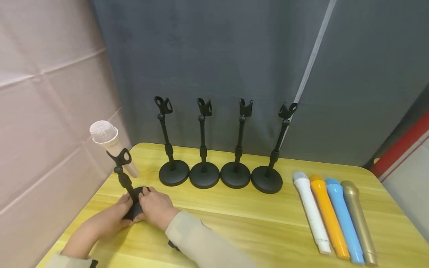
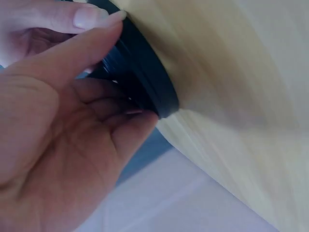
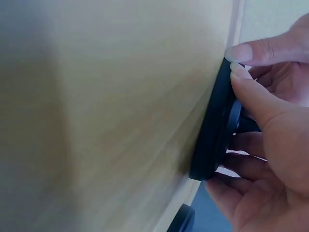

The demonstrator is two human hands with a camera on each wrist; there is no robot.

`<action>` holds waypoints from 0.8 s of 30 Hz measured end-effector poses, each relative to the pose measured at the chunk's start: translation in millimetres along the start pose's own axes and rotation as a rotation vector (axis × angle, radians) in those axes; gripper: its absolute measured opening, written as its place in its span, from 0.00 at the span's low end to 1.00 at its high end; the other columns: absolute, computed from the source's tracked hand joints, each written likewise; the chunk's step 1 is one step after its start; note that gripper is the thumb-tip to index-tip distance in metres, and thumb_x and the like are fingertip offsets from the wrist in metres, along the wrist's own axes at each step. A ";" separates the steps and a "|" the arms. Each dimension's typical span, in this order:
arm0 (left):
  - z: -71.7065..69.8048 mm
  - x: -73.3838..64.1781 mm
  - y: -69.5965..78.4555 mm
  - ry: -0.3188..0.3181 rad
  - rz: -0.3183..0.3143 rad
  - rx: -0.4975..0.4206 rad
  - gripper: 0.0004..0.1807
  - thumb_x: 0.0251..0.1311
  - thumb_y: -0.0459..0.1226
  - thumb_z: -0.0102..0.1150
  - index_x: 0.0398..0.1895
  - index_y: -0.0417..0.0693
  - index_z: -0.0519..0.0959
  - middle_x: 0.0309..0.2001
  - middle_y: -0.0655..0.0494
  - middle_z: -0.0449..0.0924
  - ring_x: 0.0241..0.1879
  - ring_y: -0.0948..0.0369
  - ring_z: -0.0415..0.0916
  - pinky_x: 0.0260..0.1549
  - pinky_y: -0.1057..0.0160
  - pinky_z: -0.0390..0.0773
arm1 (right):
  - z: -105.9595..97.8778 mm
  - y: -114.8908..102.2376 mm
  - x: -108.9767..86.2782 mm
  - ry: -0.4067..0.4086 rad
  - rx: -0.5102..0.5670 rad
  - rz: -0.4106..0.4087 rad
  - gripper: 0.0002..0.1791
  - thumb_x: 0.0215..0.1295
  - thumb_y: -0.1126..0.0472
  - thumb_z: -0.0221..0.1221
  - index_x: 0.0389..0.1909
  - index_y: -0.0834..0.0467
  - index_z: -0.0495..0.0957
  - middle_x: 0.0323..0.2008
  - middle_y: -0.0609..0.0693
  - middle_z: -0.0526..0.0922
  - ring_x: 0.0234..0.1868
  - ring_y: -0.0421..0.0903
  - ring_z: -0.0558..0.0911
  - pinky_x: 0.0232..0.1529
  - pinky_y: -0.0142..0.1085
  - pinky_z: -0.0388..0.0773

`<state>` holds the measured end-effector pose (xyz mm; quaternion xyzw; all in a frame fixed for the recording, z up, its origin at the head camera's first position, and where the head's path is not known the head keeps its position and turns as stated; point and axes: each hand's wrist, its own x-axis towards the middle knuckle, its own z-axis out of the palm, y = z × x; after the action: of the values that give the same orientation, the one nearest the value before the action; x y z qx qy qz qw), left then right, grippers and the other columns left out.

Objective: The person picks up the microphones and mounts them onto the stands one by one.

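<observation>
At the left of the table in the head view, a black desktop microphone stand point(image 1: 124, 178) bears a white microphone point(image 1: 112, 138) tilted in its clip. My left hand point(image 1: 114, 217) grips the left side of its round base, thumb at the near edge and fingers curled behind. On the opposite side, my right hand point(image 1: 156, 206) holds the same base. In the left wrist view, the base point(image 2: 145, 72) stands low against the wood, and both thumbs meet at its rim. The right wrist view shows the right fingers point(image 3: 246, 166) along the base edge.
Several black microphone stands with bare clips, such as the leftmost stand point(image 1: 174, 173), line the back of the table point(image 1: 234, 227). At the right lie a white microphone point(image 1: 311, 212), an orange one point(image 1: 330, 217), a blue one point(image 1: 345, 223) and a gold one point(image 1: 360, 223). A grey curtain point(image 1: 214, 56) hangs behind.
</observation>
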<state>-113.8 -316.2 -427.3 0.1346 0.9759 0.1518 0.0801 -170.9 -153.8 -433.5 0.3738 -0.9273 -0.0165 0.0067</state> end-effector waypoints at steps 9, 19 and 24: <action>-11.7 24.9 -25.7 0.030 0.071 -0.047 0.42 0.57 0.36 0.71 0.68 0.21 0.63 0.68 0.12 0.54 0.66 0.21 0.59 0.61 0.29 0.67 | -1.6 2.6 29.7 -0.020 0.010 0.017 0.39 0.58 0.27 0.59 0.67 0.42 0.75 0.66 0.36 0.75 0.70 0.35 0.72 0.58 0.28 0.80; -28.1 43.9 -41.1 0.017 0.045 -0.082 0.43 0.55 0.36 0.73 0.68 0.20 0.64 0.68 0.14 0.57 0.65 0.25 0.64 0.62 0.31 0.68 | -1.8 7.1 59.1 -0.049 0.060 0.073 0.39 0.57 0.27 0.59 0.66 0.42 0.75 0.68 0.37 0.74 0.67 0.36 0.76 0.52 0.33 0.84; -33.7 49.2 -46.7 0.011 0.003 -0.076 0.43 0.54 0.34 0.72 0.68 0.18 0.62 0.68 0.14 0.55 0.66 0.24 0.62 0.63 0.30 0.67 | -5.8 8.0 71.2 -0.061 0.088 0.084 0.37 0.57 0.28 0.61 0.64 0.43 0.76 0.66 0.38 0.75 0.62 0.37 0.80 0.51 0.34 0.85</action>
<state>-178.4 -354.2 -416.1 0.1319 0.9697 0.1895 0.0796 -227.6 -197.5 -427.4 0.3339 -0.9418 0.0133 -0.0375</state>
